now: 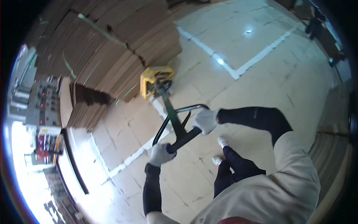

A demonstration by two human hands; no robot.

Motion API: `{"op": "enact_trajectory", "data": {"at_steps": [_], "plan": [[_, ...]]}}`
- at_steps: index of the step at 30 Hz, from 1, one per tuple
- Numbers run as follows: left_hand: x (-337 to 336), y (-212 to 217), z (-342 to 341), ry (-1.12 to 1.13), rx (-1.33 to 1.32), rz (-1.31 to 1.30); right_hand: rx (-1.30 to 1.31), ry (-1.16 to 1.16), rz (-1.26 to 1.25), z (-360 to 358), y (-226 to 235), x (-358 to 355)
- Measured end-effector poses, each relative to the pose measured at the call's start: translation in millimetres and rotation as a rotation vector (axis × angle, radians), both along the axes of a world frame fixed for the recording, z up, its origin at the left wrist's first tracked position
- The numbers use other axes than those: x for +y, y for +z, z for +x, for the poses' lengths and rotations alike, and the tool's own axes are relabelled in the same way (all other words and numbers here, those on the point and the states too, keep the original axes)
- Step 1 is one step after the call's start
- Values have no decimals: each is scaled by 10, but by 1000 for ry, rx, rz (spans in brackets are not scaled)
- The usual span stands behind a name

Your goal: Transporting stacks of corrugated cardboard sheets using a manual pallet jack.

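Observation:
Both my hands wear white gloves and grip the dark handle (182, 139) of a pallet jack. My left hand (161, 154) is wrapped round the handle's left end. Round the right side of the handle, my right hand (206, 121) is closed, next to the loop's upper corner. A green shaft (168, 106) runs from the handle away to the yellow pallet jack body (148, 79). That body stands at the foot of a large stack of flat brown cardboard (112, 48); its forks are hidden.
A smaller cardboard pile (86, 114) stands at left, beside a grey control cabinet (44, 104) with red lights. White floor tape (128, 160) marks lines on the tiles. More stacked cardboard (326, 156) lies at right. Another person (315, 22) is at the far right.

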State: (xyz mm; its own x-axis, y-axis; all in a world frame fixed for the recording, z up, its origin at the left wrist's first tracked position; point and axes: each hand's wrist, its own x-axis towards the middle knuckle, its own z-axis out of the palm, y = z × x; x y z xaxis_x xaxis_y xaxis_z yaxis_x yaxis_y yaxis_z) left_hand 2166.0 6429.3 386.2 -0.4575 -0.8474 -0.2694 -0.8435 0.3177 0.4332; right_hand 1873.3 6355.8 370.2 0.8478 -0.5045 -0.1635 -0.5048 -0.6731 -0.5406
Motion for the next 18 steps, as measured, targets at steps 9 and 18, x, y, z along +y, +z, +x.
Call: {"op": "enact_trajectory", "data": {"at_steps": [9, 18], "plan": [[977, -1138, -258, 16, -251, 252, 146, 96, 3, -136, -1170, 946], [1354, -1598, -567, 158, -295, 293, 304, 77, -19, -300, -1744, 1178]]}}
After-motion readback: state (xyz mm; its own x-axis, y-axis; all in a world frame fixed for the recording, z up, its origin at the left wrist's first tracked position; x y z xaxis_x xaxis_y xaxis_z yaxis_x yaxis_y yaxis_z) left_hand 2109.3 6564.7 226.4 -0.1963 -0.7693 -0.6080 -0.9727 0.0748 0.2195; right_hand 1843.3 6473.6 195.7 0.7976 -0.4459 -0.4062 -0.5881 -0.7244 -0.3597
